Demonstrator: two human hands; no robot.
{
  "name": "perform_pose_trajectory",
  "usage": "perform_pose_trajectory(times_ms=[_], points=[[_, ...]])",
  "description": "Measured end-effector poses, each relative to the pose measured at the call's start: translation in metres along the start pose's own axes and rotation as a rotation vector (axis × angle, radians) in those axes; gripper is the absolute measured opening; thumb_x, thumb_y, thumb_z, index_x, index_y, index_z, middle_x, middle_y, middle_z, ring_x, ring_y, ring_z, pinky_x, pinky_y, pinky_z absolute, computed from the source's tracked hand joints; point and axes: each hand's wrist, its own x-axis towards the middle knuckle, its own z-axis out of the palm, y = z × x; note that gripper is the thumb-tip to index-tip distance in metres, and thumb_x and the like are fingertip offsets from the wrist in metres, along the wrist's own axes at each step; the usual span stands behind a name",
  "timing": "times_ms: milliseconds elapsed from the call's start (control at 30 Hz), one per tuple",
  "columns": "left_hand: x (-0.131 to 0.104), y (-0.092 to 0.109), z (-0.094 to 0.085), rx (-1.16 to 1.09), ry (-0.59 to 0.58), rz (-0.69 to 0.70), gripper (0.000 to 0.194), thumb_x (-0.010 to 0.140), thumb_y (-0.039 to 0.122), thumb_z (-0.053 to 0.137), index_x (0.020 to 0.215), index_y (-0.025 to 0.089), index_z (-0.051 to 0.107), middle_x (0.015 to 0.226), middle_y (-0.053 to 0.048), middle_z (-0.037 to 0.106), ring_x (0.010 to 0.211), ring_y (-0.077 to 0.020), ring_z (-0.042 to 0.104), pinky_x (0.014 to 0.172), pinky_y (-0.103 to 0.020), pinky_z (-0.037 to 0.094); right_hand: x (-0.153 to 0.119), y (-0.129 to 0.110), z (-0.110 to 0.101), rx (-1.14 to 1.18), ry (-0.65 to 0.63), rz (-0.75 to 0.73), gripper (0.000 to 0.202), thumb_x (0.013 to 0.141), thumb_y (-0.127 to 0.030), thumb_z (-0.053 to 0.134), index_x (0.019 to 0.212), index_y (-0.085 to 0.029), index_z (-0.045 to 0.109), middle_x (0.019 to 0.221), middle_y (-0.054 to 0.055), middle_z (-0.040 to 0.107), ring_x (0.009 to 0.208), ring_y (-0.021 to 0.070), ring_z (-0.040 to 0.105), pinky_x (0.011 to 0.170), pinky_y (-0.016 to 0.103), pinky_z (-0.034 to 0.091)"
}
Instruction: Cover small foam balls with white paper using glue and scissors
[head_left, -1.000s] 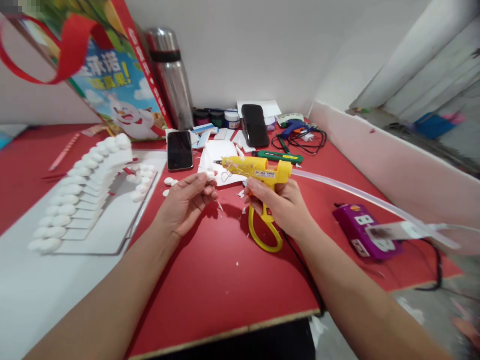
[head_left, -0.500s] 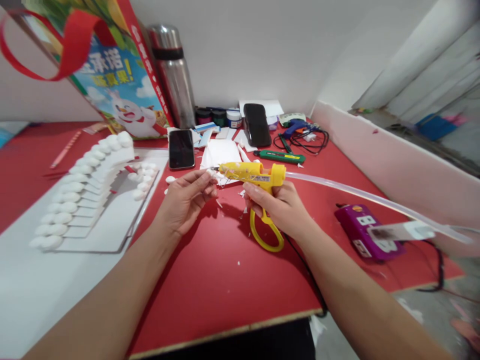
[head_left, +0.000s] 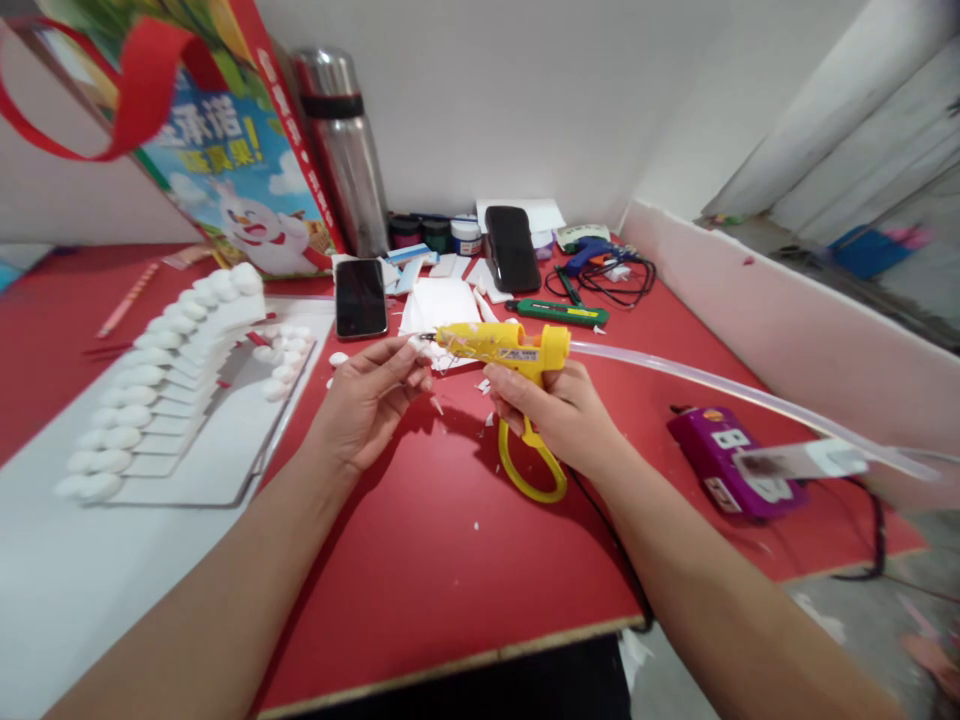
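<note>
Yellow plastic fills your right hand (head_left: 555,405): in the head view, you hold the glue gun (head_left: 487,342) roughly level above the red table (head_left: 450,570), its nozzle (head_left: 428,337) aimed at your left hand (head_left: 371,400). Compared with a second ago, the gun has come closer, so the nozzle now sits right at the white piece (head_left: 419,347) you are holding; whether they touch is too small to tell. For the work in hand, that seems to put the tip where glue could reach the piece. Your left hand is nearly closed, thumb and forefinger pinching the piece, the other fingers loosely curled. Your right hand is wrapped around the gun; whether it presses the trigger is hidden. The clear glue stick (head_left: 690,369) trails out behind. Off to your left, apart from both hands, stands the white staircase (head_left: 191,375), edged with discs (head_left: 124,438).
</note>
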Motion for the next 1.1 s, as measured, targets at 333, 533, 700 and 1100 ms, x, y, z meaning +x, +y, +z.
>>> perform_pose_trajectory(times_ms=[333, 533, 700, 1100], points=[[0.0014, -0.0007, -0.0016, -0.025, -0.035, 0.010, 0.019, 0.071, 0.019, 0.089, 0.082, 0.010, 0.077, 0.076, -0.003, 0.070, 0.060, -0.0063, 0.055, 0.065, -0.021, 0.056, -0.0008, -0.0004, -0.0002, -0.036, 0.015, 0.006, 0.049, 0.093, -0.055, 0.064, 0.064, -0.017, 0.057, 0.050, -0.002, 0.052, 0.048, 0.0090, 0.048, 0.048, 0.024, 0.037], [0.0008, -0.0004, -0.0017, -0.013, -0.018, 0.004, 0.019, 0.071, 0.020, 0.089, 0.082, 0.011, 0.077, 0.078, -0.004, 0.071, 0.060, -0.0068, 0.056, 0.065, -0.021, 0.056, -0.0005, 0.0002, 0.0000, -0.035, 0.008, 0.000, 0.049, 0.094, -0.054, 0.063, 0.063, -0.017, 0.055, 0.050, -0.002, 0.051, 0.048, 0.0093, 0.048, 0.049, 0.024, 0.037], [0.0017, -0.0012, -0.0023, 0.010, -0.013, 0.001, 0.017, 0.073, 0.021, 0.088, 0.081, 0.010, 0.076, 0.080, -0.004, 0.071, 0.060, -0.0065, 0.056, 0.065, -0.022, 0.056, -0.0002, 0.0004, 0.0002, -0.036, 0.003, -0.005, 0.049, 0.094, -0.054, 0.062, 0.063, -0.018, 0.055, 0.051, -0.002, 0.051, 0.048, 0.0095, 0.048, 0.050, 0.024, 0.037], [0.0001, 0.0013, 0.0002, -0.045, 0.011, 0.001, 0.018, 0.071, 0.018, 0.088, 0.079, 0.011, 0.074, 0.074, -0.003, 0.070, 0.061, -0.0070, 0.057, 0.066, -0.021, 0.055, -0.0002, 0.0021, 0.0006, -0.024, 0.019, 0.006, 0.048, 0.093, -0.055, 0.063, 0.064, -0.017, 0.055, 0.051, -0.003, 0.051, 0.047, 0.0093, 0.048, 0.048, 0.024, 0.036]])
